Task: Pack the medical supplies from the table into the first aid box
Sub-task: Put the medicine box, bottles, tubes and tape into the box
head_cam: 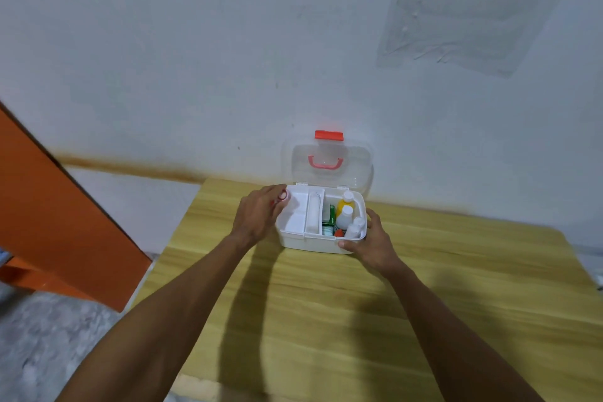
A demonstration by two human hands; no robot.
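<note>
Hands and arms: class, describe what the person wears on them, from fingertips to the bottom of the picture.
Both forearms are bare to the frame's edge: no sleeves, gloves, watch or bracelets show. The left hand has red marks near the fingertips, possibly nail polish; it is too small to be sure. The right hand shows no rings or markings.

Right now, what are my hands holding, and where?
The left hand pinches a small red-and-white item over the first aid box; what it is cannot be told. The right hand grips the box's front right corner.

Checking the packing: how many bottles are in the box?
4, all in the box's right compartment: yellow bottle at back, white one before it, two small ones front right. Others may be hidden.
</note>
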